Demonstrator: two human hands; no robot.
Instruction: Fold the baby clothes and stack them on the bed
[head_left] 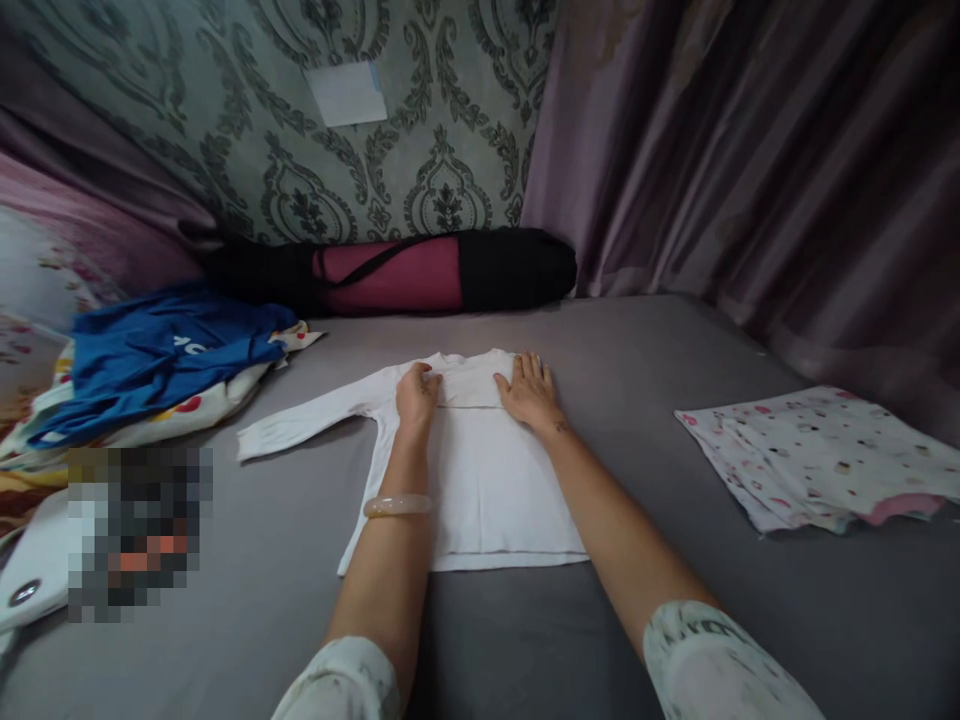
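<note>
A small white long-sleeved shirt [495, 490] lies spread on the grey bed sheet, its collar away from me. One sleeve stretches out to the left; the other is folded flat across the upper chest. My left hand [418, 397] is at the left shoulder, its fingers curled on the fabric by the end of the folded sleeve. Opposite it, my right hand [531, 392] lies flat at the right shoulder edge, fingers stretched out and thumb apart. A pale bangle [397, 506] circles my left wrist.
On the right lies a folded printed garment [832, 460]. A blue garment [180, 335] tops a loose pile of cloth at the left, with a white object [49, 555] and a blurred patch nearer me. A black and red long bag [397, 275] rests along the patterned wall, between purple curtains [697, 160].
</note>
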